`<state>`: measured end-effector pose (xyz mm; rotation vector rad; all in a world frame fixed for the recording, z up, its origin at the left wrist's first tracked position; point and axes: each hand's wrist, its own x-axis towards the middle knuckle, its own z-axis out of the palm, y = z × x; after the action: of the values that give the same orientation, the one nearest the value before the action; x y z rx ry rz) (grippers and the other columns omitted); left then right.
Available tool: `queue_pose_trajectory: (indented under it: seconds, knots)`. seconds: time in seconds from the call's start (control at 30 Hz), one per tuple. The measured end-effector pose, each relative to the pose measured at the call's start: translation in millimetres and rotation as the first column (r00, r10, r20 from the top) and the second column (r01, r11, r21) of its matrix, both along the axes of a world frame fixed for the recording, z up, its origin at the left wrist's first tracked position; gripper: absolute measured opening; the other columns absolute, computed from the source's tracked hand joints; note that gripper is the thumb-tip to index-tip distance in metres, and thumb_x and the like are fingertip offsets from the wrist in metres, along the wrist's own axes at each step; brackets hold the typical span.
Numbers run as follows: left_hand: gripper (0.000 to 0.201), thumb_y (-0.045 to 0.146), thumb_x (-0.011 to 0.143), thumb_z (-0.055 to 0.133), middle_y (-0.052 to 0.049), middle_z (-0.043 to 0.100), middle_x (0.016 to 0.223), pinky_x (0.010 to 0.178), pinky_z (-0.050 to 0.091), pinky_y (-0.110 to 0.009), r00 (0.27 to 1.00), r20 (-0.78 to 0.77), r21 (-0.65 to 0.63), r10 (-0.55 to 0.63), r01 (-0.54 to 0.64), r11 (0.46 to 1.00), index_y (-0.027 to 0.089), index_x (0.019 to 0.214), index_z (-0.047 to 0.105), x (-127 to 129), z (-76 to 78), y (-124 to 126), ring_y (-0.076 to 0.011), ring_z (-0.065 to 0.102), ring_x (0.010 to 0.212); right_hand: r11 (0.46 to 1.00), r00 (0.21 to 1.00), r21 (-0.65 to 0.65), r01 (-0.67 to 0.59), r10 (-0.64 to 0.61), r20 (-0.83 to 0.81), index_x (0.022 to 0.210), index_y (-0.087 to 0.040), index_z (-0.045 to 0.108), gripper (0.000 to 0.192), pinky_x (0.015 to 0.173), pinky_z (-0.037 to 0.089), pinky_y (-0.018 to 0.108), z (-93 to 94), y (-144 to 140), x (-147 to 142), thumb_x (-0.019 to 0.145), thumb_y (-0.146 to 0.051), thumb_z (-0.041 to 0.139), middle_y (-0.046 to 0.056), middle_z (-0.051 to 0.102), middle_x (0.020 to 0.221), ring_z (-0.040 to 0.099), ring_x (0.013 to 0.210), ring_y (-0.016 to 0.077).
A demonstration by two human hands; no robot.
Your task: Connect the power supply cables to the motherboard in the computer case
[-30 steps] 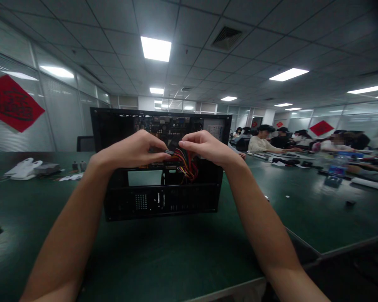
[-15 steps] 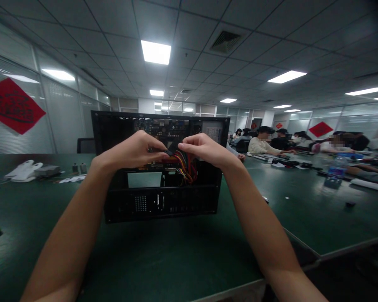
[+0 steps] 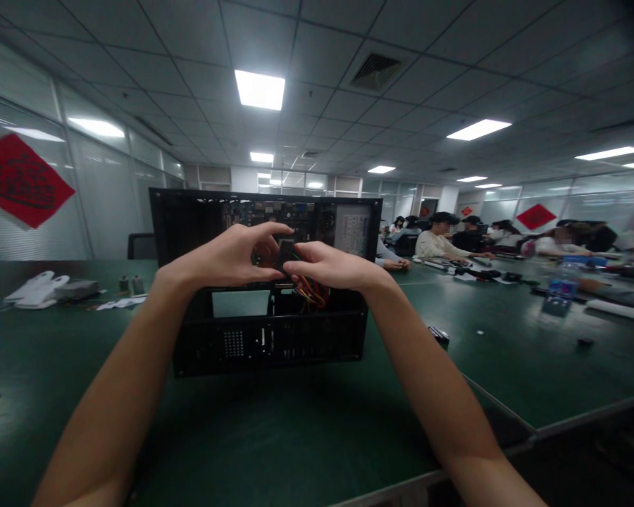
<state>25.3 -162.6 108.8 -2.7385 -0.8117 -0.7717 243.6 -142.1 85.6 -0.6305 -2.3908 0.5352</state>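
Black case [image 3: 267, 338] (open-topped) rings both hands [image 3: 282, 262], table edge near.

1. Both bare forearms come up from the bottom corners and angle inward, so the hands meet mid-frame.
2. Left hand [image 3: 227, 255]: palm turned right, forefinger stretched over the top, thumb underneath, a pinch-style grip.
3. Right hand [image 3: 332, 266]: knuckles up, fingers curled, fingertips touching the left hand's.

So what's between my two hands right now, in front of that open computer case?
In the head view, a small black connector sits between the left hand and right hand, with coloured wires trailing down into the computer case.
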Motion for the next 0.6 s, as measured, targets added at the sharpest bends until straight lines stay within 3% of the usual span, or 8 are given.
queue_pose_trajectory:
  seconds: [0.13,0.2,0.33,0.4,0.5,0.6]
  knots:
    - [0.050,0.037,0.080,0.068,-0.006,0.071,0.097,0.071,0.051,-0.026,1.000,-0.010,0.076,-0.009,0.010,0.997,0.017,0.124,0.060,8,-3.1,5,-0.0171,0.066,0.083,0.999,0.999,0.015,-0.030,0.029,0.037,0.093,-0.014,0.058,0.020,0.063,0.043,0.026,-2.8,5,-1,0.091,-0.033,0.052,0.001,0.062,0.075,0.056,0.070,0.0144]
    - [0.048,0.038,0.078,0.069,-0.008,0.070,0.106,0.078,0.052,-0.029,1.000,0.010,0.131,0.002,-0.003,0.991,0.016,0.121,0.062,11,-10.6,12,-0.0201,0.066,0.091,0.998,0.997,0.064,0.024,-0.029,0.068,0.096,-0.012,0.061,0.024,0.065,0.043,0.027,-5.2,9,-2,0.092,-0.034,0.051,0.003,0.064,0.079,0.057,0.072,0.0155]
    - [0.054,0.046,0.079,0.069,-0.010,0.069,0.114,0.086,0.052,-0.034,0.999,-0.010,0.112,0.040,-0.039,0.993,0.018,0.124,0.060,7,-43.8,37,-0.0242,0.067,0.099,0.940,0.952,0.228,0.255,-0.285,0.111,0.096,-0.012,0.066,0.029,0.069,0.043,0.029,-8.1,-4,4,0.095,-0.035,0.047,0.010,0.068,0.088,0.060,0.079,0.0191]
    - [0.054,0.046,0.083,0.065,-0.010,0.066,0.123,0.092,0.051,-0.035,0.998,-0.051,0.045,0.027,-0.025,0.999,0.019,0.129,0.057,-2,-65.6,52,-0.0251,0.064,0.108,0.906,0.947,0.308,0.292,-0.318,0.037,0.106,-0.016,0.066,0.030,0.076,0.046,0.031,-10.7,-30,14,0.096,-0.034,0.045,0.011,0.070,0.098,0.063,0.088,0.0214]
    - [0.058,0.050,0.082,0.065,-0.014,0.065,0.125,0.094,0.050,-0.039,0.994,0.026,-0.033,0.105,-0.104,0.994,0.016,0.129,0.056,-20,-93.0,71,-0.0281,0.063,0.111,0.936,0.985,0.327,0.134,-0.161,0.055,0.127,-0.035,0.060,0.038,0.074,0.053,0.034,-25.9,-87,38,0.093,-0.036,0.043,0.004,0.070,0.111,0.066,0.097,0.0230]
    - [0.055,0.051,0.084,0.062,-0.014,0.067,0.119,0.092,0.051,-0.038,0.981,0.120,-0.109,0.155,-0.143,0.984,0.013,0.124,0.058,-35,-105.4,83,-0.0273,0.065,0.106,0.892,0.962,0.446,-0.074,-0.054,0.268,0.126,-0.062,0.051,0.052,0.051,0.052,0.036,-57.8,-138,64,0.078,-0.042,0.056,-0.007,0.072,0.108,0.066,0.101,0.0287]
